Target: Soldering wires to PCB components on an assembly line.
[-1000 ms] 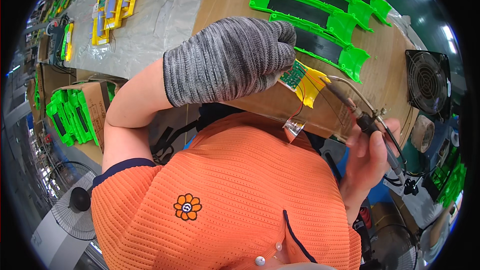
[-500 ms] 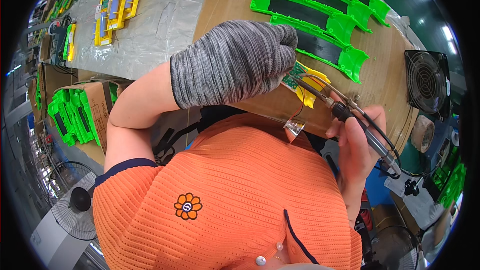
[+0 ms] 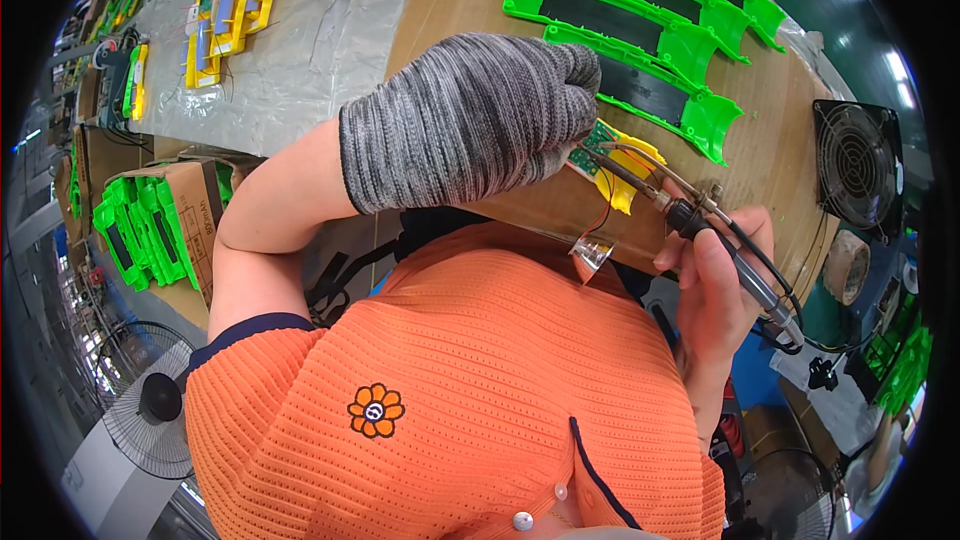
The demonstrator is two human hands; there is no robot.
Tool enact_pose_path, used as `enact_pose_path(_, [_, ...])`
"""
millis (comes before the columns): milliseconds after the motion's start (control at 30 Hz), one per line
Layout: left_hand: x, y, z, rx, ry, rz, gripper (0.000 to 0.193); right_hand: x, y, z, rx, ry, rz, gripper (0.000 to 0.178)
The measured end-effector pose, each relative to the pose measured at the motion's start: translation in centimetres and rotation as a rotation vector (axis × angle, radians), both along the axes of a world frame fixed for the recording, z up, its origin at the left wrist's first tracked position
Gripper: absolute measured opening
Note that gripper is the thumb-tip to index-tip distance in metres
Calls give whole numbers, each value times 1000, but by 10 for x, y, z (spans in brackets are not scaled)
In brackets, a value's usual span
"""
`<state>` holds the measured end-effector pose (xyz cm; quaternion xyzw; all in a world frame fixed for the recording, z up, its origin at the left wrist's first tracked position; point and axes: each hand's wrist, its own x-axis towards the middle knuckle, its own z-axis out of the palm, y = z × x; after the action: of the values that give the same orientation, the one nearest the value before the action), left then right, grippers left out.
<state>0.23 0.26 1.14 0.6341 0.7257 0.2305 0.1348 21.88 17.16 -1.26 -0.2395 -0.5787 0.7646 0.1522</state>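
Note:
My left hand [image 3: 480,125], in a grey knitted glove, is closed with its fingertips curled down at the edge of a small green circuit board [image 3: 584,162]. Whatever it pinches is hidden beneath the glove. The board lies on a yellow plastic part [image 3: 622,196] near the table's front edge. In my bare right hand [image 3: 722,290] is a soldering iron [image 3: 757,285], with a thin metal tube and black cable along it. Its tip reaches the board beside my left fingers. Thin wires run from the board to a small shiny reflector [image 3: 590,257] at the table edge.
Several green curved shells [image 3: 640,90] with dark inner strips lie beyond my hands. Yellow holders with batteries [image 3: 225,15] sit at the far left. A black square fan [image 3: 857,170] stands at the right. A carton [image 3: 195,215] of green shells is at the left.
Both hands and the iron hold nearly the same pose; the iron's tip stays at the board. The view has shifted very slightly.

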Motion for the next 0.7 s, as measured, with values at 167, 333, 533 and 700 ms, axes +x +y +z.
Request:
enact_pose_path(167, [-1,1,-1,-11,24,-12,16,1,2,3,-37,-2,-74,21])
enact_pose_path(333, [-1,0,0,-12,-8,-7,14,3,10,6,-10,133,-235,20])
enact_pose_path(533, [-3,1,0,4,-3,-31,13,18,26,0,-61,128,-269,7])
enact_pose_path(700, [-3,2,2,-22,-61,-43,13,25,33,-4,-77,152,-269,8])
